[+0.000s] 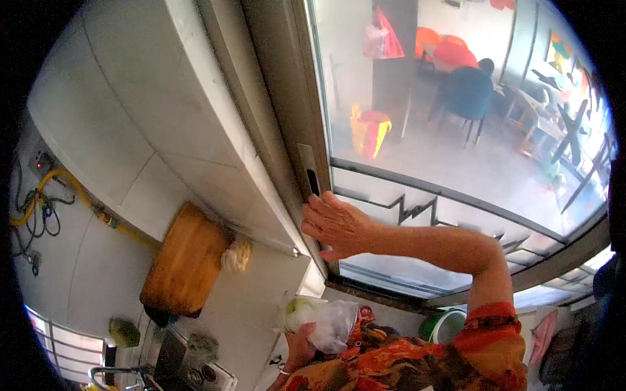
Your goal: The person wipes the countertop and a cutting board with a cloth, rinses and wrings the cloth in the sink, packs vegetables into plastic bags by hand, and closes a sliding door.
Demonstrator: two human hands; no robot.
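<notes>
My right hand [339, 225] rests against the dark metal frame of a glass door [290, 124], just below its recessed handle [312, 173]. The fingers are stretched out and slightly bent on the frame, with the thumb lower down. Close to my body at the bottom, my left hand [301, 345] is closed around a clear plastic bag [332, 324]. Something pale green shows inside the bag; I cannot tell its exact kind. The lower part of the left hand's grip is hidden by the bag.
A wooden cutting board [186, 260] leans by the tiled wall, with a pale bundle [237, 255] beside it. A stove [195, 371] and faucet [107, 371] are lower left. A yellow hose [68, 179] runs along the wall. Behind the glass stands a blue chair [466, 94]. A green bucket [447, 326] is at right.
</notes>
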